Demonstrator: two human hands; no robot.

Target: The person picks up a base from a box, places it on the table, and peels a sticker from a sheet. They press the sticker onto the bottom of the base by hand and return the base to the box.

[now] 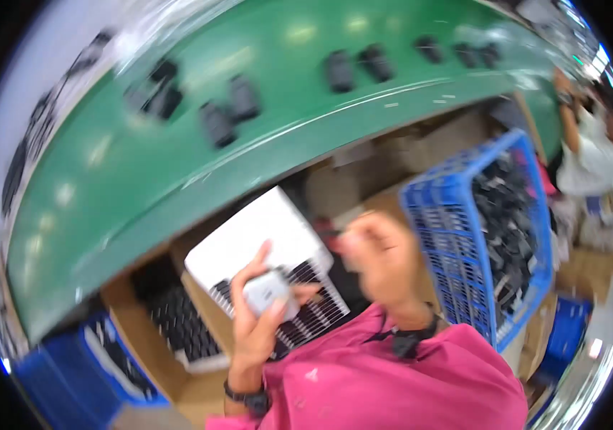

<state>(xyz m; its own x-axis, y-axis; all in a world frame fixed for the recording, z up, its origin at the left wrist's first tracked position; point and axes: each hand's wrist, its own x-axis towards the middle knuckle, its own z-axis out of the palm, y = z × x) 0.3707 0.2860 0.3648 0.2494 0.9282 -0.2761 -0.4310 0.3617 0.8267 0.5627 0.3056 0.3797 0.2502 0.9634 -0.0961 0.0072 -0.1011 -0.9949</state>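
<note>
My left hand (pixel 250 326) is closed around a small pale grey device with rounded corners (pixel 269 295), its thumb across the front and index finger stretched up. Beneath it, close to my lap, lies a white sheet (pixel 252 233) beside a black-and-white gridded tray (pixel 324 312). To its right, my right hand (pixel 384 261) is raised and blurred by motion, its fingers curled together. What they hold, if anything, cannot be made out; a dark and reddish blur shows near the fingertips.
A blue plastic crate (pixel 457 251) full of dark pieces stands at my right. Several black devices (pixel 338 70) lie along the green conveyor belt (pixel 177 154) ahead. At left is a cardboard box (pixel 138 340) with rows of dark parts. Another person (pixel 589 158) is at the far right.
</note>
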